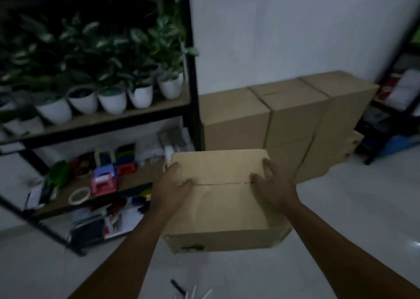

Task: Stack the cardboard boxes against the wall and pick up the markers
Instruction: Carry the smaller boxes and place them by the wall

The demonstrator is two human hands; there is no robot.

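Both hands, left and right, clasp the box by its sides, each grip curled over an edge, to carry it level toward the stack by the wall.

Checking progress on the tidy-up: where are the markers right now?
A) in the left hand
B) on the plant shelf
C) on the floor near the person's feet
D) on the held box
C: the markers lie on the floor at the bottom edge, while both hands grip the cardboard box.
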